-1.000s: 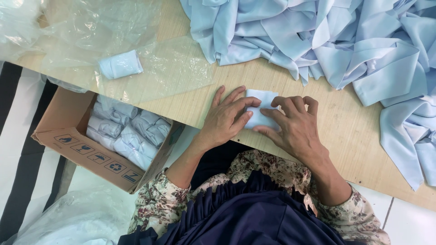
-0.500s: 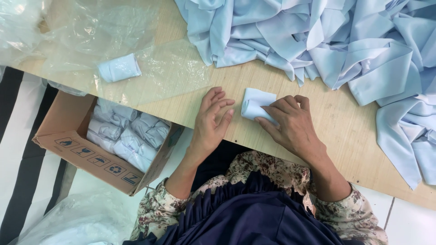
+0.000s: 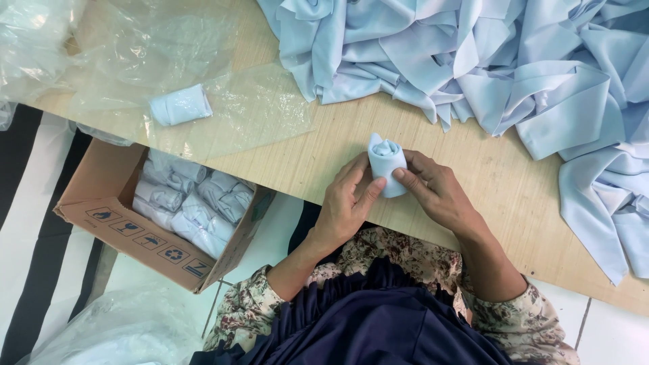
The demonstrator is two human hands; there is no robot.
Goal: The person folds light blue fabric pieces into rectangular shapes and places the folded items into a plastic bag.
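Head view, looking straight down: both hands meet at the near edge of the wooden tabletop (image 3: 318,145). The left hand (image 3: 348,203) and the right hand (image 3: 433,189) are curled around a small rolled light-blue cloth (image 3: 387,162), fingertips pinching it from either side, the roll standing on end just above the tabletop with its open spiral facing up. It looks rolled tight and complete, so by my reading this piece is finished bar the bagging.

One roll (image 3: 180,105) already lies inside a clear plastic bag (image 3: 257,108), flat on the tabletop to the left. Below the table edge sits an open brown cardboard box (image 3: 108,203), well filled with bagged blue rolls (image 3: 193,199). Its outer flap carries a row of small dark handling pictograms in squares. More crumpled clear plastic (image 3: 40,40) sits at the far left corner.

Plenty left, I'd judge: a big heap of loose blue cloth (image 3: 514,61) covers the far right of the tabletop.
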